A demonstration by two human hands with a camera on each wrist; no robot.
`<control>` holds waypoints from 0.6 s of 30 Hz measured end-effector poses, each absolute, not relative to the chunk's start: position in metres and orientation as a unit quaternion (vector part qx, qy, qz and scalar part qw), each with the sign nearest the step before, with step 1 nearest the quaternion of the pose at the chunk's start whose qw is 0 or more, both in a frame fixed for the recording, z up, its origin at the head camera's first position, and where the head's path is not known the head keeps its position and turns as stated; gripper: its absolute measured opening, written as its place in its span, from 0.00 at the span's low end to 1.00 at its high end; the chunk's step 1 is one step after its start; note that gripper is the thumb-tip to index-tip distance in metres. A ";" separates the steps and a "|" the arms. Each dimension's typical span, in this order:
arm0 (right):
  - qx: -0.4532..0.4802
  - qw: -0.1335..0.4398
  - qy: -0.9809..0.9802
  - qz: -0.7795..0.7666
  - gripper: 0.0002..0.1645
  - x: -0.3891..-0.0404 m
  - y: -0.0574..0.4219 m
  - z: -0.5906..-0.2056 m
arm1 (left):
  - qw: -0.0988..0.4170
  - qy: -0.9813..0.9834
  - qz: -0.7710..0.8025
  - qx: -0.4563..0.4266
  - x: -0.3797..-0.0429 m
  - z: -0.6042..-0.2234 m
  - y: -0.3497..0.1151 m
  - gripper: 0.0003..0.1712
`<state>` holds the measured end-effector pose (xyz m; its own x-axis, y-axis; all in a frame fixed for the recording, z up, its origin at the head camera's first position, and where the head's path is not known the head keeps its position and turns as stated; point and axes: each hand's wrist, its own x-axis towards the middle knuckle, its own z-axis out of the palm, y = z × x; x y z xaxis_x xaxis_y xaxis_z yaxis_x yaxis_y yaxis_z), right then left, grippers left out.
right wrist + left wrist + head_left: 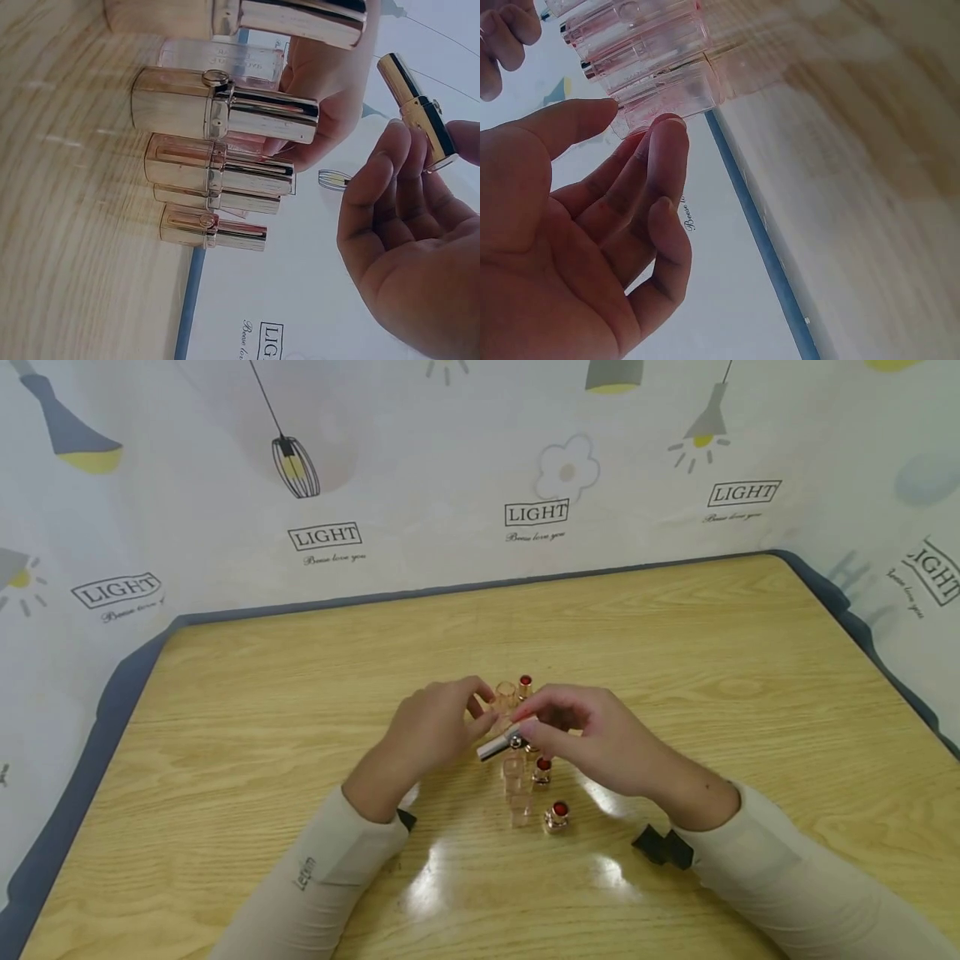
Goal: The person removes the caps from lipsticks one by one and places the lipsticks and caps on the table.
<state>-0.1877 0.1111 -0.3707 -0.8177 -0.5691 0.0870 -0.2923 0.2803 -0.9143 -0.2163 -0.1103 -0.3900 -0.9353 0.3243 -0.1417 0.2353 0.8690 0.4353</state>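
Note:
My right hand (592, 735) pinches a gold and silver lipstick tube (495, 746) between thumb and fingers, tilted above the row. In the right wrist view, that tube (401, 79) has a small round emblem on its side. My left hand (438, 722) has its fingers loosely bent, thumb and index tips right at a clear pinkish cap (506, 693). The left wrist view shows this cap (671, 97) at the end of a row of similar clear caps (641, 34). Beside the caps stand several upright lipstick tubes (262, 112) with red tops.
Nearest the person, one red-topped tube (557, 816) stands beside the last clear cap (520, 810). The wooden table (225, 710) extends around the row. A wall covering (420, 468) printed with lamps surrounds the far and side edges.

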 end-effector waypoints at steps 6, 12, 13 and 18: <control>-0.263 0.125 0.795 -0.532 0.08 -0.188 0.113 -0.369 | 0.100 0.962 0.210 0.142 -0.218 -0.391 -0.111 0.16; -0.252 0.103 0.796 -0.541 0.10 -0.190 0.116 -0.367 | 0.099 0.962 0.212 0.138 -0.221 -0.392 -0.113 0.16; -0.250 0.098 0.794 -0.545 0.10 -0.191 0.116 -0.366 | 0.099 0.962 0.213 0.137 -0.221 -0.393 -0.113 0.16; -0.238 0.067 0.783 -0.570 0.09 -0.192 0.120 -0.363 | 0.091 0.962 0.216 0.137 -0.221 -0.394 -0.113 0.15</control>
